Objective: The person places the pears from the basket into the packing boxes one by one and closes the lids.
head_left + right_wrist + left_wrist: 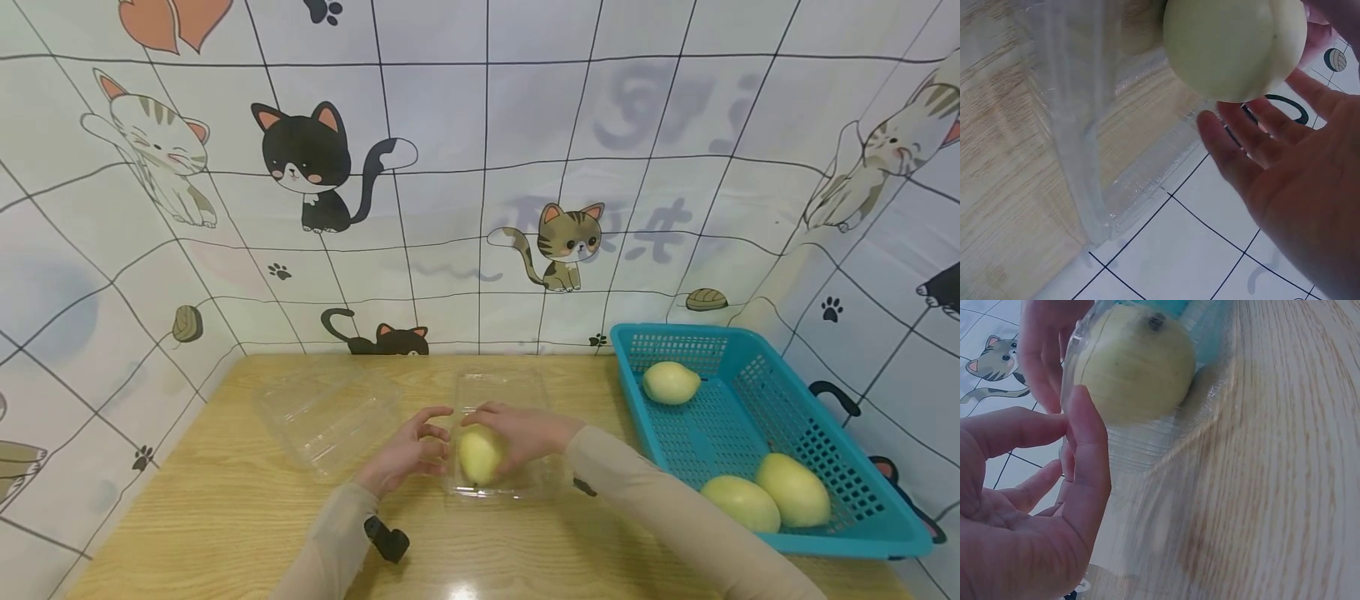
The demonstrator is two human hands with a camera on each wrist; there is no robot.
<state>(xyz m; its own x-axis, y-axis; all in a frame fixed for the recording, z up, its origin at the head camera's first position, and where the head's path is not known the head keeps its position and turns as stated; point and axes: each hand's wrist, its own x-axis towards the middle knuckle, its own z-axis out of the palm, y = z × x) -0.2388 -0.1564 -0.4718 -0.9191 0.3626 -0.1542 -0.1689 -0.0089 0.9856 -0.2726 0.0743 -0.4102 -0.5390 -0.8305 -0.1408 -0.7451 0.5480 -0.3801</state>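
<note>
"While the right hand (521,432) curls round that smooth, rounded yellow fruit (478,457), where is it?"

"Within the clear, ribbed plastic box (501,493), lower middle of the head view. Fingers of the left hand (405,458) bend loosely by its left edge; I can't tell whether they touch."

"Any differences?"

"Only the left wrist view shows the fruit's dark end (1156,322); only the head view shows three more fruits (671,383) in the perforated blue basket (697,433) at right."

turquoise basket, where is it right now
In the head view, the turquoise plastic basket sits at the right end of the wooden table, by the cat-print wall, right of the clear plastic container mid-table.
</note>
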